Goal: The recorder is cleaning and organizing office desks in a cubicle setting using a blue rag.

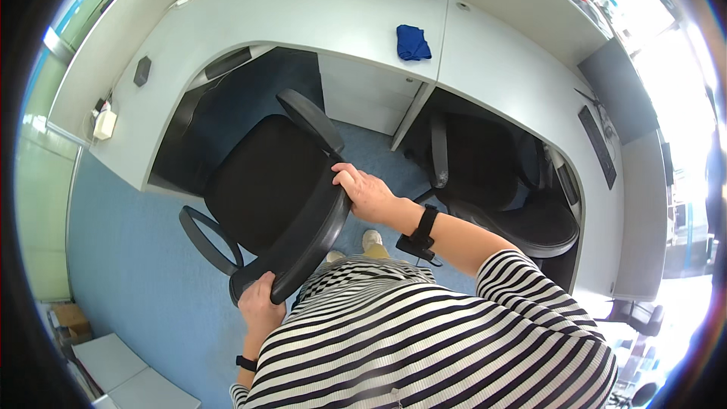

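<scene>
A black office chair (267, 176) with a dark fabric seat and looped armrests stands in front of me, its seat partly turned towards the opening under the curved desk. My left hand (261, 304) grips the lower left end of its backrest. At the other end of the backrest, my right hand (363, 192) holds the top edge, fingers curled over it. A folded blue cloth (413, 43) lies on the light grey desk (341, 17), beyond both hands. The chair's base is hidden beneath the seat.
A second black office chair (483, 170) stands under the right part of the desk. A keyboard (597, 146) and a monitor (619, 91) are on the right. A small dark box (142, 71) rests on the left desktop. Grey cabinets (136, 375) and a cardboard box (72, 318) stand lower left.
</scene>
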Motion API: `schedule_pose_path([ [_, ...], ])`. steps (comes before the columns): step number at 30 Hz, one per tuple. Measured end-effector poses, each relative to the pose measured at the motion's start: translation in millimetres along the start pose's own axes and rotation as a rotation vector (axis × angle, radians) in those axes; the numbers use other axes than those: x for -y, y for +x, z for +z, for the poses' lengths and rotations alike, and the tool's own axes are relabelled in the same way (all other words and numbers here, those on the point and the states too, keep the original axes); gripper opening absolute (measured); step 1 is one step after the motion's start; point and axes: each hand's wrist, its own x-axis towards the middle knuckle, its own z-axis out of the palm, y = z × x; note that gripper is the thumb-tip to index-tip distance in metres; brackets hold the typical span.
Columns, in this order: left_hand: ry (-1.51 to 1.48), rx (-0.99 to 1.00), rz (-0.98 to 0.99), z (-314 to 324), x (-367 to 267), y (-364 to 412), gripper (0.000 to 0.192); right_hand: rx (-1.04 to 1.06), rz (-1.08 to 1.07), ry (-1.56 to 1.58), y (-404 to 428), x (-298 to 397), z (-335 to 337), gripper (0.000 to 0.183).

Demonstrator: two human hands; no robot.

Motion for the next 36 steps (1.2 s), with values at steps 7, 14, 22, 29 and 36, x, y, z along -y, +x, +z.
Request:
schedule_pose_path([
  [7, 0.045, 0.054, -0.032, -25, 17, -23, 0.037, 0.003, -0.178, -0.077, -11, 24, 13, 0.041],
  [14, 0.192, 0.168, -0.145, -55, 39, -54, 0.044, 0.298, -0.273, -0.05, -16, 62, 19, 0.045],
  [22, 0.338, 0.24, -0.338, -64, 63, -87, 0.047, 0.606, -0.375, 0.182, -15, 63, 28, 0.072],
  [29, 0.327, 0.148, -0.4, -58, 69, -87, 0.045, 0.336, -0.055, 0.5, 16, -8, -12, 0.046],
  [36, 0.511, 0.32, -0.742, -87, 62, -104, 0.065, -0.126, 0.386, 0.017, 103, -185, -48, 0.022],
])
